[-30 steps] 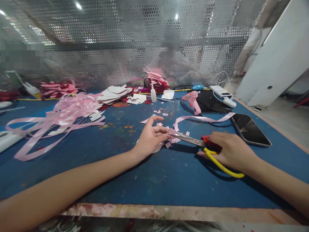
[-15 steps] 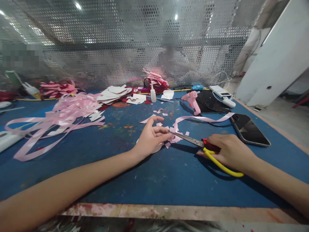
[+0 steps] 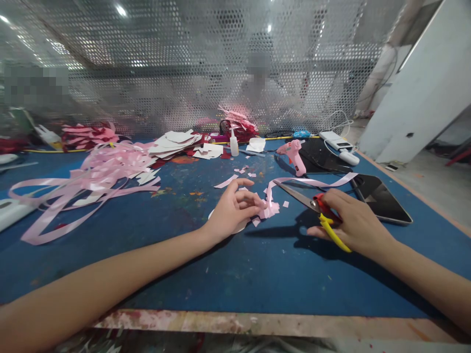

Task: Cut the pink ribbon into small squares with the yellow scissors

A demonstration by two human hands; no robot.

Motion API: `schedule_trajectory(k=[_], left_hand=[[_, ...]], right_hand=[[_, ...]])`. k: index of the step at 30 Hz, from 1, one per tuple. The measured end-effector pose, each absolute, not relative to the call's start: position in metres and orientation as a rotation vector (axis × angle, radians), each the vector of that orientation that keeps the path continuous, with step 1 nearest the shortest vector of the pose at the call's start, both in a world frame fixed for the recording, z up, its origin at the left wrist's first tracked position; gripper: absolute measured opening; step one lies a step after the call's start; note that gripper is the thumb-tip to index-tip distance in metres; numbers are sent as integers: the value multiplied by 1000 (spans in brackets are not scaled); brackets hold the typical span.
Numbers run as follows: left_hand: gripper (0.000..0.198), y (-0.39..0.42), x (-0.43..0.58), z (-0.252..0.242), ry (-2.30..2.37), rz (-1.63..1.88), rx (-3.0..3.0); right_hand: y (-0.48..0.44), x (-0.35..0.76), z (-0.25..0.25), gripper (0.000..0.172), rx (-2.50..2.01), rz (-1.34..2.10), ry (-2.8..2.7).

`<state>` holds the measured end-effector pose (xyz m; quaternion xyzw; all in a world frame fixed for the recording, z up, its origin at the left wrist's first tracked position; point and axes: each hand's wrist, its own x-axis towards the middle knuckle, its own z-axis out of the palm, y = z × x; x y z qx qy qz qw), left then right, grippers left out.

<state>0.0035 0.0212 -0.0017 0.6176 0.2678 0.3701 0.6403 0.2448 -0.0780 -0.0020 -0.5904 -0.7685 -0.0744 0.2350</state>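
Observation:
My left hand [image 3: 231, 211] rests on the blue table [image 3: 228, 274], fingertips pinched on small folded pieces of pink ribbon [image 3: 268, 208]; a white disc shows under its palm. A long strip of pink ribbon [image 3: 312, 181] runs from those pieces toward the right. My right hand [image 3: 353, 223] grips scissors [image 3: 307, 201] with red and yellow handles, lifted off the table, blades closed and pointing up-left, a little right of the ribbon pieces.
A dark phone [image 3: 382, 198] lies right of my right hand. A pink glue gun [image 3: 294, 154], a glue bottle [image 3: 234, 142], a power bank [image 3: 336, 139] and white card pieces [image 3: 176, 142] sit behind. Loose pink ribbon [image 3: 88, 181] is heaped at left. A perforated screen [image 3: 206, 63] stands behind, a person beyond it.
My right hand has lifted the scissors off the table and drawn them right, away from the ribbon pieces. My left hand has stayed put, still pinching the pieces.

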Motion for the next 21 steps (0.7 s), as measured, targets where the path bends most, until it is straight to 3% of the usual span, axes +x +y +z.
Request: schedule_trajectory(k=[21], left_hand=[[46, 20, 4, 2, 638, 861, 1382]], right_hand=[[-75, 246, -7, 40, -1877, -193, -2099]])
